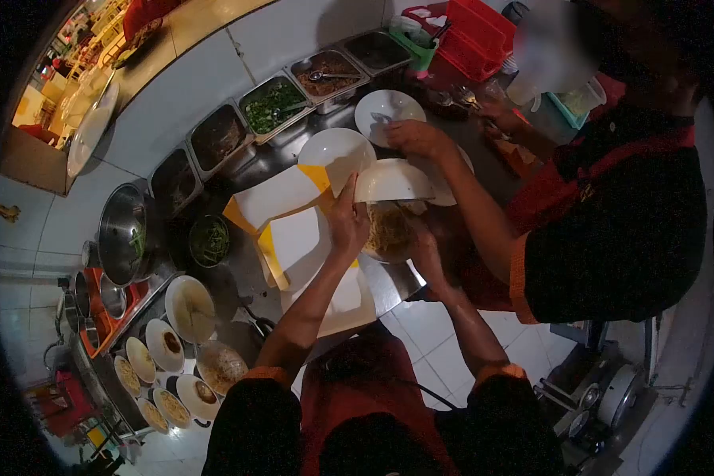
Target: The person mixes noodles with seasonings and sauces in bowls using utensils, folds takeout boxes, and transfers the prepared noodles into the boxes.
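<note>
My left hand is closed on the left side of a white bowl, which is tilted with its outside up. Just below it, noodles show in a round dish whose edge is partly hidden. My right hand is at the right side of these noodles, its fingers curled; what they grip, if anything, I cannot make out. White takeaway boxes with yellow flaps stand open to the left of my hands.
A co-worker's hand reaches over the white bowls at right; the other holds utensils. Metal trays of toppings line the wall. Several bowls stand at left, beside a steel bowl. A red basket is at back.
</note>
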The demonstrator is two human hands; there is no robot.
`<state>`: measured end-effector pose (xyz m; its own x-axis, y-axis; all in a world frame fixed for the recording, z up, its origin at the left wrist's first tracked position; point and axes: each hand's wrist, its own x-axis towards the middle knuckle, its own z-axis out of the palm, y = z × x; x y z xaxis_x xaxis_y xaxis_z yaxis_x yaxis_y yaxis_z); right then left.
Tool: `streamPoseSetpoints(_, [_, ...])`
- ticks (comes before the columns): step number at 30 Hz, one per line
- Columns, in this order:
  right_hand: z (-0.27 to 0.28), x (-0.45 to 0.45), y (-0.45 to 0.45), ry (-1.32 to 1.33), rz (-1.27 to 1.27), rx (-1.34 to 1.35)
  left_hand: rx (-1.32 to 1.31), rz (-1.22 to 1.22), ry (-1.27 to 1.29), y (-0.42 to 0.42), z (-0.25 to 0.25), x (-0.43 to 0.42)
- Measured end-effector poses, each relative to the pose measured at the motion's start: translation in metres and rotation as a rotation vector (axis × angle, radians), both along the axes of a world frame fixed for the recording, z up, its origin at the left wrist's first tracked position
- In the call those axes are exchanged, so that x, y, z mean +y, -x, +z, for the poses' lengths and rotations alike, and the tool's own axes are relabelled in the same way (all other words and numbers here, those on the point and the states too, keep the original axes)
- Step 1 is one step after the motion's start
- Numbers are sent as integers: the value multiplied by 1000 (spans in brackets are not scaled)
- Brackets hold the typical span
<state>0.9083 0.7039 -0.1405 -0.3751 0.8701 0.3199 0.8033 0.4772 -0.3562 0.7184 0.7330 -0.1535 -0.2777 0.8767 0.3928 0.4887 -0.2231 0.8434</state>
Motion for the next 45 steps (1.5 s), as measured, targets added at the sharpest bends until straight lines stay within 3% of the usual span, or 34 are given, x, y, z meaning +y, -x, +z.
streamPoseSetpoints(3, [-36, -16, -18, -123, 37, -102, -47, -1, -16, 6, -6, 3])
streamPoseSetpoints(5, [20, -32, -23, 162, -28, -100, -62, 3, 26, 7, 5, -1])
streamPoseSetpoints(9, [-22, -27, -38, 121, 75, -172, -114, 30, 97, 3, 16, -4])
streamPoseSetpoints(10, [-23, -12, -28, 194, 22, -80, -115, 29, 101, -1, 12, -4])
streamPoseSetpoints(13, [29, -21, -23, 339, -1, 129, 7, 137, -83, -2, 9, 0])
streamPoseSetpoints(14, [49, -29, -24, 250, 5, 0, -73, 109, 14, -1, 15, -2])
streamPoseSetpoints(17, [61, -45, -29, 111, 8, -39, -175, 86, 199, -5, 19, -8])
streamPoseSetpoints(18, [71, -48, -29, 179, -18, 55, -186, 102, 283, -2, 20, -8])
streamPoseSetpoints(20, [98, -51, -17, 262, -87, 220, 30, 274, 95, -5, 8, -18])
streamPoseSetpoints(21, [104, -55, -18, 305, -102, 324, -96, 256, 309, 1, 27, -22])
streamPoseSetpoints(22, [114, -58, -17, 452, -126, 388, -77, 318, 207, 5, 29, -28])
streamPoseSetpoints(23, [100, -60, -33, 446, -67, 345, -136, 236, 235, 17, 36, -40])
streamPoseSetpoints(25, [119, -66, -43, 841, -33, 546, -470, 190, 151, 35, 33, -66])
streamPoseSetpoints(27, [124, -73, -37, 960, 10, 748, -773, 229, 250, 51, 80, -117])
streamPoseSetpoints(28, [117, -73, -32, 937, 72, 802, -889, 270, 351, 66, 82, -141])
streamPoseSetpoints(29, [110, -76, -23, 938, 133, 849, -975, 276, 282, 79, 76, -171])
streamPoseSetpoints(31, [111, -80, 1, 1010, 209, 974, -937, 450, 553, 105, 102, -222])
streamPoseSetpoints(32, [113, -84, 16, 1029, 226, 973, -974, 489, 550, 109, 101, -247])
streamPoseSetpoints(35, [123, -100, 60, 1060, 342, 960, -1079, 657, 468, 133, 103, -310])
streamPoseSetpoints(37, [120, -114, 91, 1069, 445, 960, -1134, 751, 209, 145, 85, -355])
streamPoseSetpoints(39, [117, -136, 115, 1098, 413, 947, -726, 892, 261, 173, 62, -410])
streamPoseSetpoints(41, [112, -162, 140, 1080, 413, 917, -928, 858, 334, 193, 49, -460])
streamPoseSetpoints(43, [115, -186, 165, 1074, 368, 902, -1066, 897, 191, 207, 73, -480])
streamPoseSetpoints(45, [119, -197, 181, 1147, 411, 880, -1057, 845, 141, 217, 62, -484])
